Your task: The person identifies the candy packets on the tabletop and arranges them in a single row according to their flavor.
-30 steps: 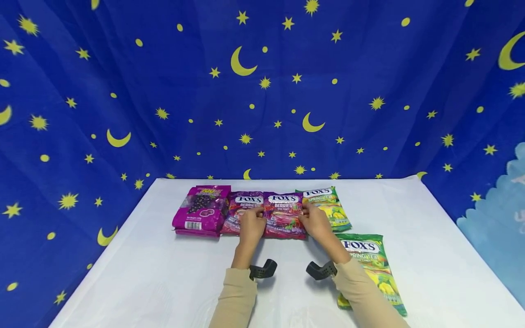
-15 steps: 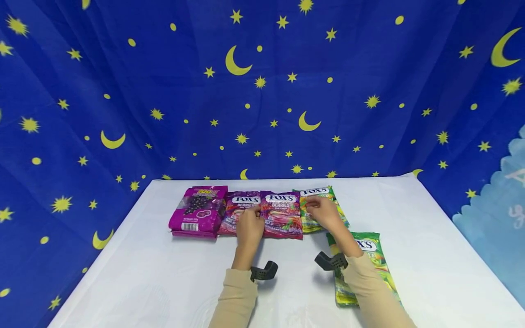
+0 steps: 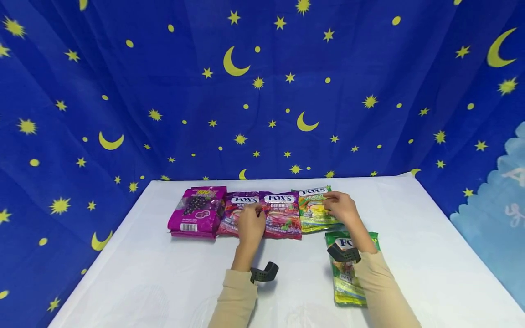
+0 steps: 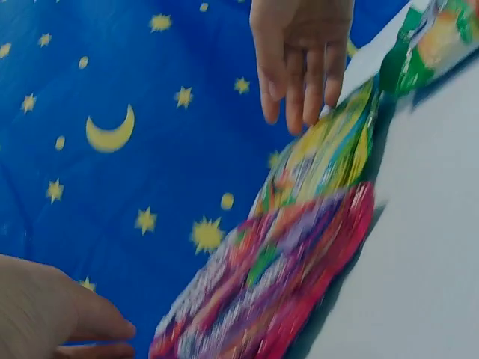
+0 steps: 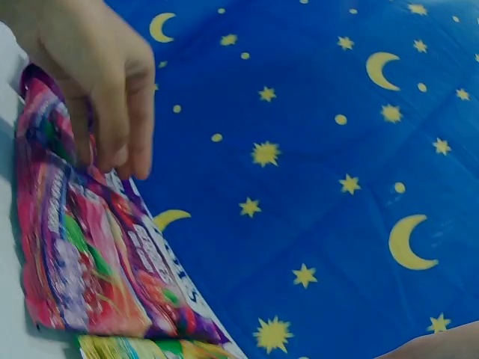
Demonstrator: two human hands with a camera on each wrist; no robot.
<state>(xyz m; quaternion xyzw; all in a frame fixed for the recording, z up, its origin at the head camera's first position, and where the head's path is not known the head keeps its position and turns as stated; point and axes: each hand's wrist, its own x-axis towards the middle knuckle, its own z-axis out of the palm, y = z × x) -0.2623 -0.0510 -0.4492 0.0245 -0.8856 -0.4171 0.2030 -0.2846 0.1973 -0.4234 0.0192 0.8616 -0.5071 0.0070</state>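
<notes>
My left hand touches down where two purple Fox's Berries candy bags meet, covering part of the left bag. In the right wrist view its fingers point downward against the bags and look relaxed. The right Berries bag lies flat beside it. My right hand is at the right edge of a green-yellow Fox's Spring Tea candy bag, which adjoins the Berries bags. In the left wrist view the right hand's fingers are straight; whether they touch the bag cannot be told.
A magenta candy bag with a grape picture ends the row at the left. Another Spring Tea bag lies nearer, partly under my right forearm. The white table meets a blue star-and-moon cloth behind.
My right hand has left the right Berries bag and moved right across the Spring Tea bag to its right edge. My left hand has stayed in place. The view has shifted slightly.
</notes>
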